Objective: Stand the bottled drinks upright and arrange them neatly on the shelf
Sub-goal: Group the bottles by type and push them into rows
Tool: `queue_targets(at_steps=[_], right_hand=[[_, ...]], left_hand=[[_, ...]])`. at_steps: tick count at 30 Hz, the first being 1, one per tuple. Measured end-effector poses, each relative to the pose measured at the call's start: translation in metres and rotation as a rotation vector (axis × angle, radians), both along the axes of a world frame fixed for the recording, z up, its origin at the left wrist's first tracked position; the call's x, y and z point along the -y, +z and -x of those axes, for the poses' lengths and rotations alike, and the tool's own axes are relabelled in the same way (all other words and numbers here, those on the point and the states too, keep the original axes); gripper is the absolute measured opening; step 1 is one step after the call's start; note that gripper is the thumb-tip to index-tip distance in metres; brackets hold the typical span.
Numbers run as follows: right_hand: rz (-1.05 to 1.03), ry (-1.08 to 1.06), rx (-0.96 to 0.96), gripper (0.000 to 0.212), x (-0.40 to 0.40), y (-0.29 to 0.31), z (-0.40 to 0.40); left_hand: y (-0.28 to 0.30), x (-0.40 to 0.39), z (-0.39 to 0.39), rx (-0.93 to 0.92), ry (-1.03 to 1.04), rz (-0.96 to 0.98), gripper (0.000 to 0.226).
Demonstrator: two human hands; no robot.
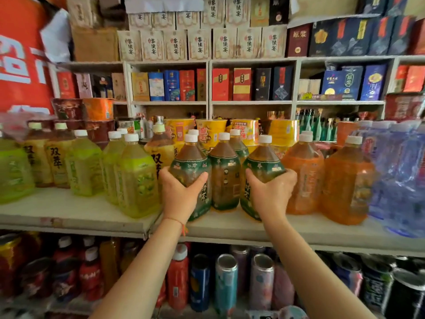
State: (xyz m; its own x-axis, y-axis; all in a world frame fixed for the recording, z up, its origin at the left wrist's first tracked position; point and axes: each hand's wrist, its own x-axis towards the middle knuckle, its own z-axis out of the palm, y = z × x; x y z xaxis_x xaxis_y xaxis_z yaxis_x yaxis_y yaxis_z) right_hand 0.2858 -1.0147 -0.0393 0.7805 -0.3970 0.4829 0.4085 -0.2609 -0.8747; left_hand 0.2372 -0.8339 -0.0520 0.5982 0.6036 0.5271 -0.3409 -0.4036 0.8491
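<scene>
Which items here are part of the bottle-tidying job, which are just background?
Job:
- left hand gripping a green-label tea bottle
- right hand gripping another green-label tea bottle
- third tea bottle between them
- shelf

Background:
- yellow-green bottles
- orange bottles
- noodle cups
- boxed liquor
- cans below

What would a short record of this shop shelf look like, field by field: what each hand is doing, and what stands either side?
left hand: left hand grips the left green-label tea bottle
right hand: right hand grips the right green-label tea bottle
between them: a third green-label bottle, upright
to the left: yellow-green bottles
to the right: orange bottles
surface: white shelf
</scene>
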Motion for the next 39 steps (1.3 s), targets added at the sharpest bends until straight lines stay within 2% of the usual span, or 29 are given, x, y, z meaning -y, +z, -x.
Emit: queue_targets(at_steps=[7, 11, 12, 14, 16, 18, 19, 21, 23, 25, 27, 29, 30, 33, 34, 36, 39], right_hand=[[0.06, -0.006, -0.005, 0.094, -0.006, 0.001, -0.006], [0.104, 0.033, -0.08, 0.093, -0.009, 0.009, -0.01], [0.094, 0.057, -0.103, 0.091, -0.011, 0.01, -0.01], [0.077, 0.096, -0.139, 0.092, -0.019, 0.013, -0.009], [0.057, 0.11, -0.161, 0.096, -0.023, 0.015, -0.005], [0.045, 0.095, -0.16, 0.096, -0.024, 0.017, 0.001], [0.068, 0.07, -0.138, 0.094, -0.031, 0.018, 0.007], [0.166, -0.003, 0.003, 0.084, -0.049, 0.02, 0.025], [0.232, -0.004, 0.298, 0.066, -0.079, 0.021, 0.047], [0.295, 0.086, 0.549, 0.044, -0.106, 0.024, 0.068], [0.402, 0.216, 0.641, 0.024, -0.141, 0.022, 0.084], [0.487, 0.313, 0.548, 0.018, -0.171, 0.019, 0.096], [0.497, 0.342, 0.436, 0.023, -0.187, 0.017, 0.099], [0.348, 0.488, -0.071, 0.038, -0.224, 0.017, 0.094], [0.295, 0.52, -0.172, 0.039, -0.23, 0.016, 0.093], [0.224, 0.517, -0.195, 0.05, -0.245, 0.01, 0.094], [0.14, 0.469, -0.104, 0.046, -0.274, 0.008, 0.105]], left_hand=[[-0.005, -0.004, -0.01, -0.061, 0.027, -0.055, 0.095], [-0.003, -0.004, 0.0, -0.119, 0.042, -0.107, 0.11], [-0.004, -0.004, 0.005, -0.138, 0.049, -0.15, 0.107], [-0.004, -0.008, 0.019, -0.106, 0.115, -0.304, 0.086], [0.001, -0.018, 0.032, 0.052, 0.29, -0.49, 0.058], [0.009, -0.035, 0.037, 0.168, 0.464, -0.54, 0.047], [0.013, -0.049, 0.038, 0.16, 0.517, -0.496, 0.051], [0.02, -0.074, 0.037, 0.024, 0.501, -0.353, 0.075], [0.025, -0.099, 0.035, -0.137, 0.409, -0.286, 0.102], [0.027, -0.113, 0.032, -0.209, 0.378, -0.343, 0.115], [0.026, -0.128, 0.033, -0.214, 0.372, -0.462, 0.112], [0.025, -0.133, 0.033, -0.195, 0.341, -0.522, 0.104], [0.024, -0.139, 0.033, -0.168, 0.313, -0.518, 0.101], [0.021, -0.159, 0.036, -0.018, 0.213, -0.475, 0.092], [0.02, -0.161, 0.039, 0.027, 0.182, -0.46, 0.09], [0.018, -0.171, 0.05, 0.107, 0.111, -0.428, 0.086], [0.019, -0.196, 0.066, 0.227, 0.098, -0.45, 0.078]])
